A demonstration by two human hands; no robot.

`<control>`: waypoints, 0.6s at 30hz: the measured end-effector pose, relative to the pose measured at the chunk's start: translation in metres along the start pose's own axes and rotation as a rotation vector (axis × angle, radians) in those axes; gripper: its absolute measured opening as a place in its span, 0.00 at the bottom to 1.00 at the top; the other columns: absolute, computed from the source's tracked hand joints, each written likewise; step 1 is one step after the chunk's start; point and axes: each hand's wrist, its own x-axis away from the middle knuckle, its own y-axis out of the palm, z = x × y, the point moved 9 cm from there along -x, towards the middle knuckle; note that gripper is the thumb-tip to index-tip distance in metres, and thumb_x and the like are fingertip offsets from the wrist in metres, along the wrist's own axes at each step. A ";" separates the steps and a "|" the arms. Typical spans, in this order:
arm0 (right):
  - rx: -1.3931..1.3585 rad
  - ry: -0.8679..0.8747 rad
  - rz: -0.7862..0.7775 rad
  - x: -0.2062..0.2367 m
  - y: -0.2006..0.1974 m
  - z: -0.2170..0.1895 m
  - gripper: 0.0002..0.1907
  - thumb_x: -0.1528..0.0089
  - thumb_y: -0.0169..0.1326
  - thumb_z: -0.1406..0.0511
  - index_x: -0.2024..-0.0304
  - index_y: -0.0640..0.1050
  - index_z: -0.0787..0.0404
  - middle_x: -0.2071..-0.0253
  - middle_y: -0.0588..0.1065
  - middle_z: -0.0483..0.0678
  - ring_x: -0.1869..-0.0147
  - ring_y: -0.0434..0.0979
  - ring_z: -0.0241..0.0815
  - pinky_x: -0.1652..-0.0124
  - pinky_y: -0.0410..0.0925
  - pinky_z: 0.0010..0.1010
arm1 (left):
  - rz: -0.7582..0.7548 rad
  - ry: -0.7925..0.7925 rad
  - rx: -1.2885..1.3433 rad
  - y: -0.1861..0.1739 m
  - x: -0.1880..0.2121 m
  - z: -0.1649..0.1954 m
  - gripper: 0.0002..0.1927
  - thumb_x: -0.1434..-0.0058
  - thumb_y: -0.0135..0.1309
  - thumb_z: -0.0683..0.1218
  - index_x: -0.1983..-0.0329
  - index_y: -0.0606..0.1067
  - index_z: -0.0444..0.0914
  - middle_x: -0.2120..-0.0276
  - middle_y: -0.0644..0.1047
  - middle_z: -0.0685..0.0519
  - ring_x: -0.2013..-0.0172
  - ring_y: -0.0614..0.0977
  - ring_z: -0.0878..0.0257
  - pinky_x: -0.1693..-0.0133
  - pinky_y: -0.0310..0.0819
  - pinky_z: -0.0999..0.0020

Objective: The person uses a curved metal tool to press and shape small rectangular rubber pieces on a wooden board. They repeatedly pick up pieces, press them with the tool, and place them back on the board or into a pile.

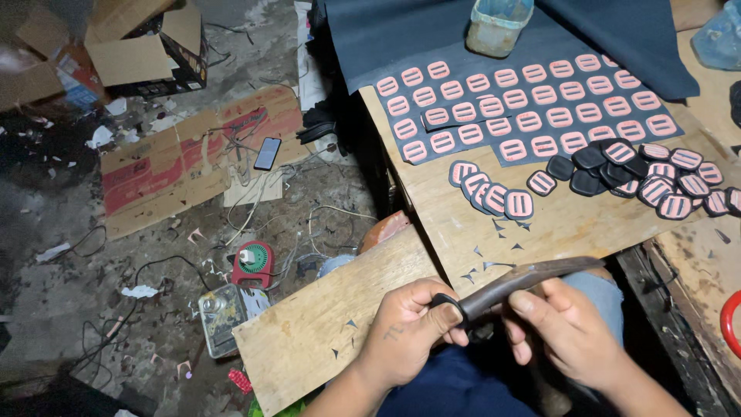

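Black patches bear salmon-pink bars; the plank is pale tan wood.

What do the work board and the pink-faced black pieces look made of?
Work board: bare pale wood, likely plywood, with visible grain and a layered edge. Pink-faced pieces: thin matte black sheet, probably rubber or leather, with a pink printed or glued face; which one cannot be told.
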 end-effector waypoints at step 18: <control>0.027 0.057 0.046 -0.015 -0.015 0.014 0.15 0.32 0.45 0.61 0.59 0.75 0.67 0.77 0.73 0.49 0.80 0.73 0.38 0.77 0.69 0.31 | 0.067 -0.117 -0.021 -0.006 -0.002 -0.013 0.08 0.31 0.55 0.44 0.58 0.76 0.33 0.67 0.80 0.52 0.69 0.79 0.69 0.64 0.73 0.74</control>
